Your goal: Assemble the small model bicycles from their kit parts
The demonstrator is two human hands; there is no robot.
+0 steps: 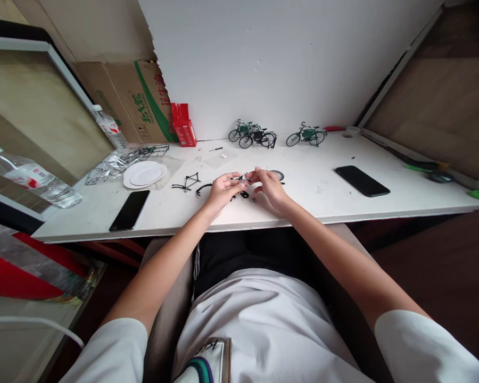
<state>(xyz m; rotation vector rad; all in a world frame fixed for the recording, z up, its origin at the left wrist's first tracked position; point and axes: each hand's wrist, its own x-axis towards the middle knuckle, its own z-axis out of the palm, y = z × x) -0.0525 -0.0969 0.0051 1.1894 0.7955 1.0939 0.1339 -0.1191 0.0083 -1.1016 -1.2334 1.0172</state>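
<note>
White and smooth, your counter [167,213] runs beneath a pale wall, with the work near its front edge. Just above it, between your two hands, is a small dark-and-silver part [243,180], too tiny to make out fully. Your left hand [224,189] has its fingers pinched on that part. Your right hand [270,184] brings thumb and fingertips to its other side; whether they grip or merely touch cannot be told.

Let the left pinch act as the steady clamp and make small adjustments with the right. Press gently, since such thin pieces would likely bend or snap. Work low, so that a slip lands close by.

Mind your wrists: a small round black piece [245,194] lies just below your fingers, and a curved black strip [203,188] sits beside the left hand. Farther left is a thin black bicycle frame [187,182]; a spoked black wheel [278,174] shows just behind the right hand. Against the wall, a black model bicycle [258,139] and a green model bicycle [306,136] stand upright, handy for checking how parts sit.
</note>
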